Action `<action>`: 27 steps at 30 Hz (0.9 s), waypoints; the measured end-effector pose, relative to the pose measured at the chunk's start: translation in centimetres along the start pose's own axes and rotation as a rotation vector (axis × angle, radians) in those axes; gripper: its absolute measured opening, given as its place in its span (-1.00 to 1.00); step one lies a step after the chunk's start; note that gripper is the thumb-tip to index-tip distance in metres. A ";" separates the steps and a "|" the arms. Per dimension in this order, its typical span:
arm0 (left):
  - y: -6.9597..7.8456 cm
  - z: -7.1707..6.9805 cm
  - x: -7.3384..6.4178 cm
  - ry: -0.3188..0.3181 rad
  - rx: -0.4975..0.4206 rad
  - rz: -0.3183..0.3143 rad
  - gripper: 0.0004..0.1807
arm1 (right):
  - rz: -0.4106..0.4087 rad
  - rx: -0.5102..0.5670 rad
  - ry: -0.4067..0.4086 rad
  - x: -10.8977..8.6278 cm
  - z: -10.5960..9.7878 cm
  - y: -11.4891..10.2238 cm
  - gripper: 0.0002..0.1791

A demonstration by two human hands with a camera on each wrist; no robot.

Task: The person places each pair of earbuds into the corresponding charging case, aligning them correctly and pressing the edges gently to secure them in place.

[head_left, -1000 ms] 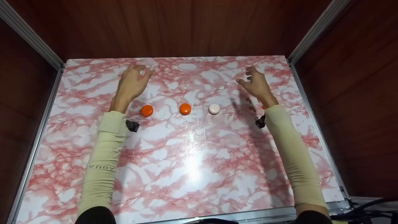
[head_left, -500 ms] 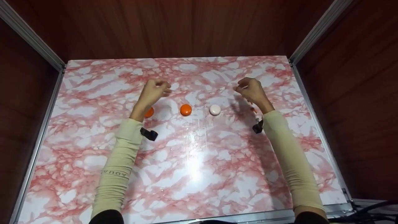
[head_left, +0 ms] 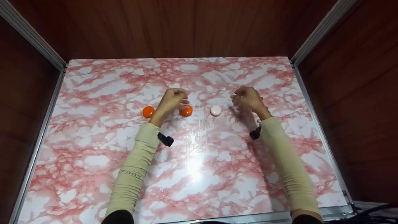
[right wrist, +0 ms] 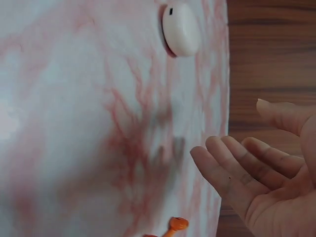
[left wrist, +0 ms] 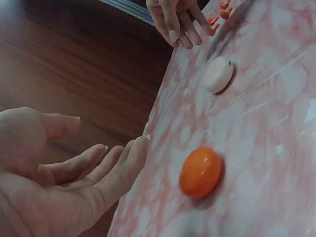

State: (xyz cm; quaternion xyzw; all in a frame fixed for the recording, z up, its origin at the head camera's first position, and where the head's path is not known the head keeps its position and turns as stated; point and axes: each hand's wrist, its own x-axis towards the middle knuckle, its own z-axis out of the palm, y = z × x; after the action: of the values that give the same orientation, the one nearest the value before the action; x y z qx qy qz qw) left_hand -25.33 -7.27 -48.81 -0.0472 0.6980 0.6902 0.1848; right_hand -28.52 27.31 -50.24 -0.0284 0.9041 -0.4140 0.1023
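My left hand (head_left: 172, 100) hovers above the middle orange earbud case (head_left: 187, 111), fingers loosely bent and holding nothing. In the left wrist view a gap shows between its fingers and that rounded, glossy case. A second orange earbud case (head_left: 148, 112) lies to the left, beside my left wrist. Right of the middle stands a white earbud case (head_left: 215, 110), with a small dark slot visible in the right wrist view (right wrist: 181, 29). My right hand (head_left: 248, 99) is held over the table right of the white case, fingers loosely curved, nothing in them. Several orange earbuds (left wrist: 225, 14) lie near it.
The pink-and-white marbled table (head_left: 192, 193) is bounded by dark wood panels (head_left: 174, 28) and metal rails (head_left: 326, 149). A small whitish piece (head_left: 258, 121) lies beside my right wrist. Black cables (head_left: 373, 211) run at the lower right corner.
My left hand has moved right and nearer, from the far left to the middle orange case. My right hand has come nearer and slightly left. The cases stay in place.
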 end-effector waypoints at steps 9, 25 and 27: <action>-1.7 2.4 1.0 -0.063 -0.006 -0.011 -0.54 | 0.066 0.207 -0.072 -0.4 1.6 0.6 -0.55; -3.2 5.4 1.7 -0.024 0.127 -0.004 -0.58 | 0.162 0.388 -0.140 -0.4 4.0 0.0 -0.60; -3.3 5.8 1.8 -0.021 0.147 -0.016 -0.60 | 0.164 0.382 -0.144 -0.4 4.2 0.1 -0.63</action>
State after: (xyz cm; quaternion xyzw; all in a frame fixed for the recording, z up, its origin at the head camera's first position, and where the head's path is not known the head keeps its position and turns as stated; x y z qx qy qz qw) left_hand -24.86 -1.41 -52.36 -0.0316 0.7443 0.6362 0.2006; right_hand -27.26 24.28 -52.89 0.0357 0.7987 -0.5651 0.2035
